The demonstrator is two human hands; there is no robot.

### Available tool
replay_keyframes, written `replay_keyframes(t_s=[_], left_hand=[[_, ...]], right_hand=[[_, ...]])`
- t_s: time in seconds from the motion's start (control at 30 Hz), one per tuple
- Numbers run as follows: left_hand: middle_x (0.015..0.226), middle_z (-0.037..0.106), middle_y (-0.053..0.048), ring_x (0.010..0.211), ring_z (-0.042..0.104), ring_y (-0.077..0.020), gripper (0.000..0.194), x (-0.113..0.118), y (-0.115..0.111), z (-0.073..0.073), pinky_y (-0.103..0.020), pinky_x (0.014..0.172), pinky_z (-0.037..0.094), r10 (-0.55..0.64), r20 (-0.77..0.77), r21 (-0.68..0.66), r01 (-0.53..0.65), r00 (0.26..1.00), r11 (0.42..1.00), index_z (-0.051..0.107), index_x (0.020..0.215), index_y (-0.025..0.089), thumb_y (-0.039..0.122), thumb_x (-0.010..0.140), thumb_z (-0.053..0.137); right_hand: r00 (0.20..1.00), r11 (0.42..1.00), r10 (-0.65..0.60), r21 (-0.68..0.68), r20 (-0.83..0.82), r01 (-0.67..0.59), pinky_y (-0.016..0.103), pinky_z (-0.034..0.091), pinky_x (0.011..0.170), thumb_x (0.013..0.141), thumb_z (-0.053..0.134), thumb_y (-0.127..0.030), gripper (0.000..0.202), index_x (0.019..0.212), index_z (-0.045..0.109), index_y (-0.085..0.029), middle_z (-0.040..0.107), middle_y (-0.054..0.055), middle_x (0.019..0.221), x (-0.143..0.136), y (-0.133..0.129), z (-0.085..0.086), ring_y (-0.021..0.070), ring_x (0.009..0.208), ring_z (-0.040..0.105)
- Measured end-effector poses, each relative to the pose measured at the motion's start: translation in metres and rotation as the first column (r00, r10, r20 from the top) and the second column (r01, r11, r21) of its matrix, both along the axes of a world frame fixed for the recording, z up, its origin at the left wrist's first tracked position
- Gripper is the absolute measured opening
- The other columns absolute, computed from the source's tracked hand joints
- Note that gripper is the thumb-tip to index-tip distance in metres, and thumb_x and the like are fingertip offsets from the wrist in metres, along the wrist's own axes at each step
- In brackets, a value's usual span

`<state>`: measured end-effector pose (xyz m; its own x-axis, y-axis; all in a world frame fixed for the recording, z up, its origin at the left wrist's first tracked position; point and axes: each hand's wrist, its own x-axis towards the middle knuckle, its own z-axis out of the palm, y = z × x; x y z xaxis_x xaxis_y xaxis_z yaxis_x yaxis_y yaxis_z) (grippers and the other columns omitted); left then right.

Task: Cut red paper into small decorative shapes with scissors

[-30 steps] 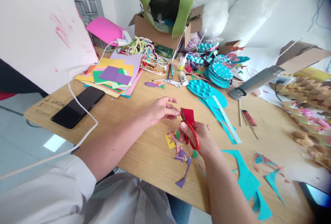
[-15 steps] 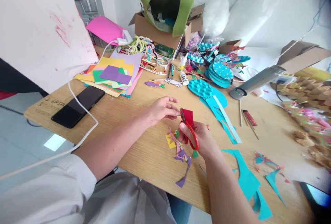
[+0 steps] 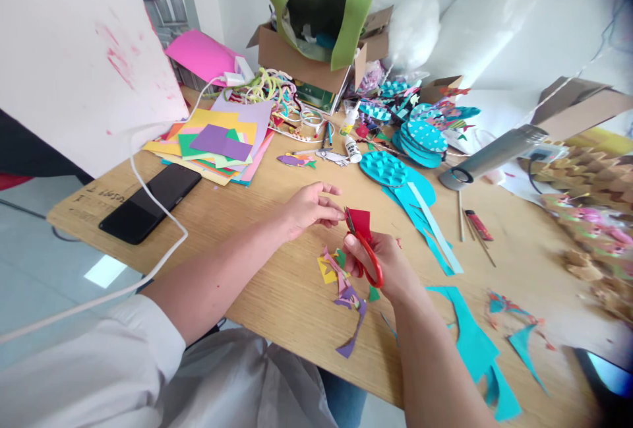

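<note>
Red-handled scissors (image 3: 374, 263) are in my right hand (image 3: 383, 260), its fingers wrapped round the handles. Their blades lie across a small piece of red paper (image 3: 360, 222), which stands just above that hand. My left hand (image 3: 314, 209) is to the left of the blades, its thumb and fingertips closed at the paper's left edge, where a small red bit shows. Below the hands, purple scraps (image 3: 352, 296), a yellow scrap (image 3: 326, 270) and green bits lie on the wooden table (image 3: 267, 283).
A black phone (image 3: 151, 204) and a stack of coloured paper (image 3: 212, 144) lie at the left, with a white cable crossing the phone. Blue paper pieces (image 3: 469, 336), a metal flask (image 3: 494, 156) and glue bottles are to the right and behind.
The view has shifted very slightly. The scissors and red paper sit a few pixels further right, and the blades look slightly more apart.
</note>
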<state>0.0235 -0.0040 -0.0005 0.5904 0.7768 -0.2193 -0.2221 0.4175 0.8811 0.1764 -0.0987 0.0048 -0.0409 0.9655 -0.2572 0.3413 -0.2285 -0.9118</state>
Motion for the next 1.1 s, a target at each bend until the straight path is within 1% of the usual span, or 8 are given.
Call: replay_keyframes(t_s=[0.1, 0.23, 0.43, 0.67, 0.77, 0.93, 1.1], left_hand=[[0.065, 0.065, 0.002, 0.054, 0.057, -0.0078, 0.044, 0.0003, -0.0009, 0.0007, -0.025, 0.06, 0.043, 0.004, -0.003, -0.007, -0.004, 1.0, 1.0, 0.049, 0.105, 0.012, 0.0, 0.068, 0.069], [0.067, 0.065, 0.001, 0.054, 0.058, -0.0081, 0.045, 0.0016, -0.002, -0.0002, -0.025, 0.06, 0.043, -0.008, -0.009, -0.011, 0.008, 1.0, 1.0, 0.049, 0.105, 0.012, 0.002, 0.068, 0.071], [0.065, 0.064, 0.003, 0.053, 0.058, -0.0078, 0.048, 0.0019, -0.0006, -0.0042, -0.025, 0.06, 0.044, 0.004, 0.047, -0.002, -0.004, 0.999, 1.0, 0.05, 0.103, 0.012, 0.005, 0.063, 0.076], [0.063, 0.063, 0.003, 0.052, 0.057, -0.0078, 0.046, 0.0008, -0.0007, -0.0006, -0.024, 0.057, 0.041, -0.006, 0.005, 0.004, 0.006, 1.0, 1.0, 0.05, 0.103, 0.012, 0.003, 0.064, 0.073], [0.063, 0.063, 0.003, 0.052, 0.057, -0.0078, 0.047, 0.0001, -0.0005, 0.0005, -0.024, 0.058, 0.041, -0.012, -0.003, 0.01, 0.012, 1.0, 1.0, 0.05, 0.104, 0.013, 0.003, 0.064, 0.073], [0.064, 0.064, 0.003, 0.053, 0.056, -0.0075, 0.046, -0.0021, 0.0008, 0.0014, -0.024, 0.06, 0.042, -0.018, -0.007, 0.021, 0.018, 1.0, 1.0, 0.049, 0.105, 0.012, 0.002, 0.066, 0.069], [0.065, 0.064, 0.002, 0.053, 0.057, -0.0078, 0.047, -0.0031, 0.0013, 0.0019, -0.026, 0.061, 0.042, -0.032, 0.001, 0.019, 0.032, 0.999, 0.999, 0.049, 0.105, 0.012, 0.004, 0.064, 0.071]], right_hand=[[1.0, 1.0, -0.019, -0.007, -0.008, 0.019, 0.021, 0.038, 0.039, 0.072, 0.065, -0.065, 0.05, 0.062, 0.055, -0.017, 0.062, 0.004, 0.048, -0.0002, 0.0006, -0.0002, 0.0117, 0.04, 0.052], [0.999, 0.998, -0.05, -0.029, -0.017, 0.05, 0.021, 0.037, 0.039, 0.069, 0.068, -0.066, 0.05, 0.064, 0.055, -0.017, 0.063, 0.004, 0.048, -0.0005, 0.0015, -0.0003, 0.0123, 0.04, 0.052], [1.0, 1.0, -0.001, 0.004, -0.006, 0.001, 0.021, 0.037, 0.039, 0.072, 0.066, -0.065, 0.051, 0.059, 0.057, -0.016, 0.06, 0.004, 0.046, -0.0003, 0.0008, -0.0011, 0.0118, 0.04, 0.051], [0.999, 0.999, 0.035, 0.028, -0.015, -0.035, 0.022, 0.04, 0.042, 0.074, 0.064, -0.064, 0.049, 0.061, 0.058, -0.016, 0.061, 0.003, 0.049, -0.0006, 0.0002, 0.0005, 0.0132, 0.044, 0.054], [0.999, 0.999, 0.032, 0.028, 0.001, -0.032, 0.023, 0.04, 0.042, 0.074, 0.063, -0.065, 0.05, 0.062, 0.057, -0.017, 0.061, 0.003, 0.049, -0.0006, -0.0006, 0.0014, 0.0134, 0.043, 0.054], [1.0, 1.0, 0.017, -0.003, -0.024, -0.017, 0.022, 0.039, 0.04, 0.073, 0.065, -0.063, 0.048, 0.063, 0.054, -0.018, 0.06, 0.002, 0.048, 0.0007, -0.0015, -0.0002, 0.0123, 0.04, 0.052], [0.999, 1.0, 0.019, 0.007, -0.028, -0.019, 0.022, 0.039, 0.039, 0.073, 0.066, -0.062, 0.047, 0.061, 0.053, -0.018, 0.059, 0.001, 0.046, 0.001, -0.0014, -0.0014, 0.0118, 0.038, 0.051]])
